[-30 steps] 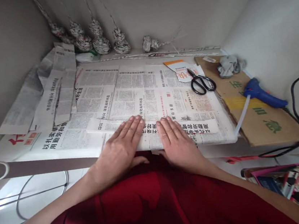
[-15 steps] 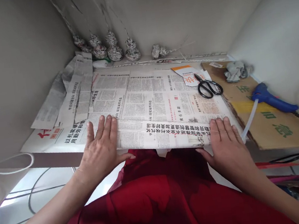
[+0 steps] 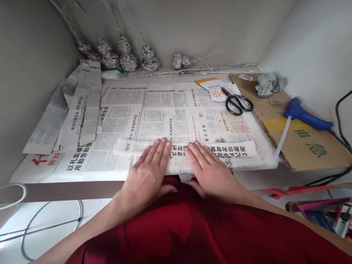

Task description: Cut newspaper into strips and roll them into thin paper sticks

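Observation:
My left hand [image 3: 147,170] lies flat, fingers stretched out, on a folded newspaper strip [image 3: 241,149] near the table's front edge. Beside it my right hand [image 3: 211,168] presses on the same strip with its fingers straight. Both thumbs hang over the edge. Beneath the strip, newspaper sheets [image 3: 157,108] cover the table. Black-handled scissors [image 3: 238,102] rest on a torn white and orange card [image 3: 212,88], beyond my right hand. Cut newspaper strips [image 3: 74,114] overlap in a pile to the left.
Several woven paper gourds [image 3: 128,54] stand along the back wall, with thin paper rods [image 3: 200,71] beside them. At right, a blue glue gun [image 3: 309,117] and a crumpled grey cloth [image 3: 269,84] lie on cardboard [image 3: 310,154]. A black cable [image 3: 343,133] runs down there.
Both hands have come inward from the strip's sides to its middle. The strip's ends now show on either side. The camera view has shifted slightly.

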Demonstrator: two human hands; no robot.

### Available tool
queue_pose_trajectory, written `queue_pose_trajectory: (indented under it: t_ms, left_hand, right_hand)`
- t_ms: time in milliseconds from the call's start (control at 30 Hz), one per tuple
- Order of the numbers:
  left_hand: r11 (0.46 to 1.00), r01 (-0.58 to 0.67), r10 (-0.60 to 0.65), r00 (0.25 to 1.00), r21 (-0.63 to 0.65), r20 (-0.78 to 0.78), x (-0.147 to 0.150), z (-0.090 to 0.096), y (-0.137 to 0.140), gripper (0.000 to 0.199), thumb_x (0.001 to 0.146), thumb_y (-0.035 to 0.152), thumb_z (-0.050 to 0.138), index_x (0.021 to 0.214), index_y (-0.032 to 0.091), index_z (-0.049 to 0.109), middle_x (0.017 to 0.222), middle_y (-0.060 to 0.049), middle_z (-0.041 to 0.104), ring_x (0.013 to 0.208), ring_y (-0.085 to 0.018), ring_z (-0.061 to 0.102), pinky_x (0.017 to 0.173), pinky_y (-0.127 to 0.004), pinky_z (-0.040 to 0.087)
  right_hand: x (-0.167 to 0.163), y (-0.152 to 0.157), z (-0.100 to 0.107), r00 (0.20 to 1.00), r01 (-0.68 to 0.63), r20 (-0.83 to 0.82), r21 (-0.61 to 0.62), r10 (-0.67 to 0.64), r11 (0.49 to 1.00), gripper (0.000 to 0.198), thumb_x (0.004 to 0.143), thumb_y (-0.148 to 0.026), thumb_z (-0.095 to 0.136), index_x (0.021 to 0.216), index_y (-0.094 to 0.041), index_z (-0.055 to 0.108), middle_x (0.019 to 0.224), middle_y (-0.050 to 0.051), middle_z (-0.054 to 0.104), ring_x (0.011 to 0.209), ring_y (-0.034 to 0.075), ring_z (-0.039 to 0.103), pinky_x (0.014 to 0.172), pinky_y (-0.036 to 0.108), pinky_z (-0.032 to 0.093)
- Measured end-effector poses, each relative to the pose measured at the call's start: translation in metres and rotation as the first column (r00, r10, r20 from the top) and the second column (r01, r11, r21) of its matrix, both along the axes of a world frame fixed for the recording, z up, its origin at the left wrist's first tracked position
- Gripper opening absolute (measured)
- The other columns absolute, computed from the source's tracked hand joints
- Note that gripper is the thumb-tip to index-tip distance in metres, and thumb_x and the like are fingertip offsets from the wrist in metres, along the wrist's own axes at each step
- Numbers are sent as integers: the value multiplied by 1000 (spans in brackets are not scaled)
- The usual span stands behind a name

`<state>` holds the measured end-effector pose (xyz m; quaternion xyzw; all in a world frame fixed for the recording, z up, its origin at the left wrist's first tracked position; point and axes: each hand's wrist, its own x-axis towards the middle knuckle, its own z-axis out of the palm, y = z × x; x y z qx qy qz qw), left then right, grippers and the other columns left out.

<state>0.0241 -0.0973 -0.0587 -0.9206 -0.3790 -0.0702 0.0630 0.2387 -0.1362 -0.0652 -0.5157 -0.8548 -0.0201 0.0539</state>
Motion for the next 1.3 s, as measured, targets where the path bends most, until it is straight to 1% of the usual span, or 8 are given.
queue_pose_trajectory:
  t_ms: [233, 367, 433, 533, 733, 933, 1133, 1300]
  left_hand:
    - [992, -121, 120, 993, 48, 7, -45, 6, -3, 110, 75, 73, 49, 151, 4, 9, 152, -24, 24, 141, -35, 22, 116, -53, 16]
    - [996, -69, 68, 997, 63, 30, -7, 3, -2, 117, 68, 78, 53, 148, -1, 18, 150, -29, 24, 141, -39, 17, 115, -54, 16]
    - [998, 49, -49, 999, 25, 0, 16, 2, -1, 110, 72, 73, 54, 146, -1, 22, 151, -26, 22, 142, -36, 16, 116, -48, 18]
    - [997, 75, -75, 997, 15, -1, 24, 2, 1, 107, 75, 74, 49, 146, -3, 24, 151, -25, 24, 143, -33, 17, 117, -44, 18]
    - [996, -79, 79, 997, 33, 24, -39, 5, 10, 102, 80, 77, 29, 148, 2, 20, 151, -23, 27, 141, -33, 24, 114, -48, 24]
    - [988, -124, 116, 989, 87, 97, -58, 6, 24, 70, 90, 61, 37, 138, 11, 44, 140, -18, 49, 129, -29, 46, 109, -44, 36]
    - [990, 40, -47, 998, 134, 50, -60, 17, 36, 40, 96, 35, 42, 128, 15, 55, 129, -15, 60, 117, -29, 58, 104, -48, 41]
    - [983, 140, -150, 985, 123, 83, -78, 13, 23, 47, 90, 32, 56, 134, 18, 51, 134, -12, 56, 124, -30, 52, 107, -50, 39]
  right_hand:
    - [68, -30, 0, 978, 201, 47, 79, -205, 976, 79, 88, -40, 51, 147, 2, 21, 152, 25, 26, 143, 33, 18, 115, 48, 22]
    - [31, -15, 2, 987, 154, 35, 57, -156, 986, 86, 84, -47, 55, 146, 6, 24, 150, 29, 26, 141, 39, 18, 114, 51, 22]
    - [4, -2, 2, 999, 32, 26, 8, -32, 999, 86, 83, -45, 55, 147, 2, 23, 153, 25, 23, 143, 37, 15, 115, 48, 20]
    - [-8, 5, 0, 1000, 24, 13, 16, -25, 1000, 81, 86, -41, 53, 146, 5, 24, 153, 26, 22, 143, 36, 13, 117, 47, 17]
    - [69, -22, -3, 962, 259, 59, 99, -265, 961, 83, 87, -43, 53, 146, 6, 20, 150, 29, 26, 142, 36, 19, 115, 49, 20]
    - [101, -31, 0, 914, 374, 112, 142, -390, 917, 89, 84, -54, 53, 144, 6, 25, 147, 32, 31, 138, 41, 28, 111, 51, 27]
    - [92, -34, 3, 914, 375, 108, 143, -391, 916, 84, 85, -55, 52, 142, 2, 33, 145, 29, 36, 135, 42, 32, 108, 52, 33]
    - [102, -49, -4, 959, 283, -20, 189, -284, 940, 58, 92, -40, 50, 140, -9, 42, 141, 17, 48, 137, 33, 34, 110, 49, 32]
